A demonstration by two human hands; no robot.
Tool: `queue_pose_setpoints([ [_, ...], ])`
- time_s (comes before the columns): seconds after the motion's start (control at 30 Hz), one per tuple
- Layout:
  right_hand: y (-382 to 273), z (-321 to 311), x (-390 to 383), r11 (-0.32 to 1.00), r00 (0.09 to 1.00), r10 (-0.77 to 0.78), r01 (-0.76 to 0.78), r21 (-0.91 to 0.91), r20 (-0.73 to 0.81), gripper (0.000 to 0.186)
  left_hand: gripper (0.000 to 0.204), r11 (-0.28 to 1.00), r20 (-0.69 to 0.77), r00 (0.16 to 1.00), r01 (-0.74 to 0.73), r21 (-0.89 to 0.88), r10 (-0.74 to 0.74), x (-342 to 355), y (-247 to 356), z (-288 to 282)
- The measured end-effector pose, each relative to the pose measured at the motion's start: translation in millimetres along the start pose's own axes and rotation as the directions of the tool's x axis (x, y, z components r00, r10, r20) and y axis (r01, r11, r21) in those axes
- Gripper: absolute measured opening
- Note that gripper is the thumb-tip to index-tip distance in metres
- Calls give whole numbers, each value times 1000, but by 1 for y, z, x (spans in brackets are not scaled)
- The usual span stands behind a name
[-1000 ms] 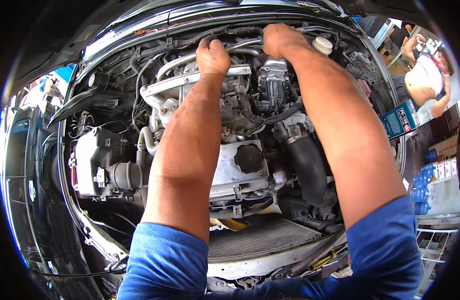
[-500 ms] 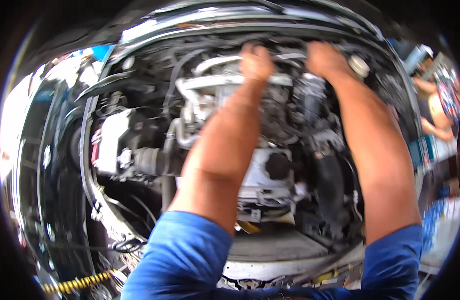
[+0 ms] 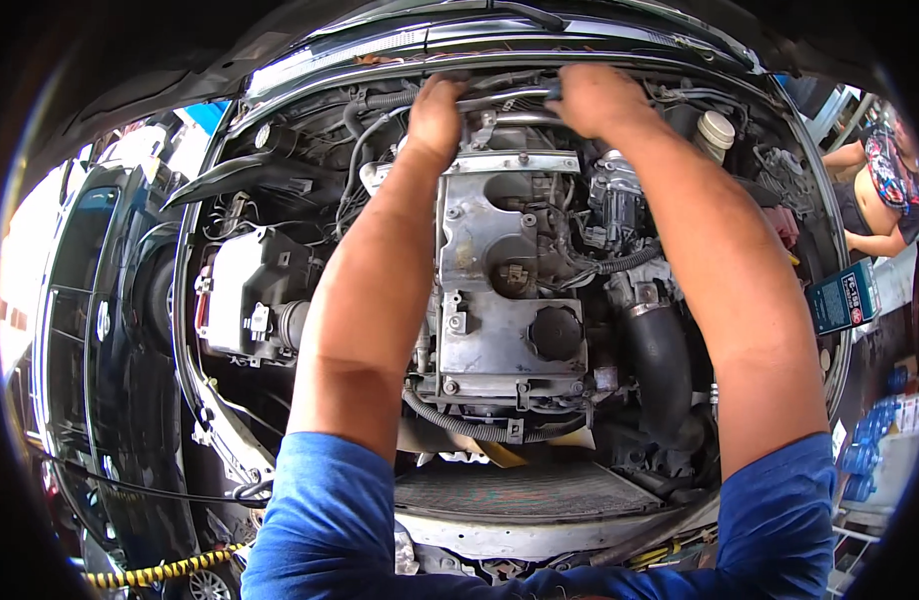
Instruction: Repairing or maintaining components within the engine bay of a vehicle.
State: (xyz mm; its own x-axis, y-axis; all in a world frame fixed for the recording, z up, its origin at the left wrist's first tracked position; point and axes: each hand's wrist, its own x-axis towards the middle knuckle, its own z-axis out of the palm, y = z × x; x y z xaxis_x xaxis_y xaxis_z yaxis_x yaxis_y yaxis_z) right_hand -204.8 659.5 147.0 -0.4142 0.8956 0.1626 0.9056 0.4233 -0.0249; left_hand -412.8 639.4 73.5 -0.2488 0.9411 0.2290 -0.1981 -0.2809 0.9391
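Observation:
Both my arms reach over the engine to the back of the engine bay. A thin silver metal pipe (image 3: 510, 97) runs crosswise between my hands. My left hand (image 3: 438, 120) is closed at its left end, with the fingertips hidden behind the hand. My right hand (image 3: 602, 98) is closed around the other end, its fingers curled and partly hidden. Just in front of them lies a flat silver bracket bar (image 3: 525, 161). The grey engine cover (image 3: 485, 230), with a black oil filler cap (image 3: 556, 333), sits between my forearms.
A black intake hose (image 3: 660, 360) stands right of the engine cover. At left is a white-topped box (image 3: 235, 285); a radiator (image 3: 520, 492) lies at the front. A dark car (image 3: 120, 350) stands at left. Another person (image 3: 875, 190) and a teal box (image 3: 842, 300) are at right.
Both hands have shifted left along the back of the engine bay, the left one farther. The pipework by the hands was blurred and now shows sharply.

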Motion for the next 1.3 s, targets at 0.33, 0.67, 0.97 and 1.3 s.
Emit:
queue_pose_setpoints([
  [0.33,-57,-18,-45,990,976,-97,115,-81,197,39,26,946,-73,979,161,-282,-189,-13,-22,-37],
  [0.67,-41,-23,-20,927,856,-285,360,-103,431,33,28,986,-101,984,141,-85,-150,-30,-10,-20],
  [0.97,-38,-11,18,947,933,-92,190,-258,349,35,34,978,-227,974,30,206,18,-34,-5,-7],
  [1.3,-24,0,13,932,920,-151,254,-259,362,42,38,982,-206,978,11,188,29,-25,-26,-20],
])
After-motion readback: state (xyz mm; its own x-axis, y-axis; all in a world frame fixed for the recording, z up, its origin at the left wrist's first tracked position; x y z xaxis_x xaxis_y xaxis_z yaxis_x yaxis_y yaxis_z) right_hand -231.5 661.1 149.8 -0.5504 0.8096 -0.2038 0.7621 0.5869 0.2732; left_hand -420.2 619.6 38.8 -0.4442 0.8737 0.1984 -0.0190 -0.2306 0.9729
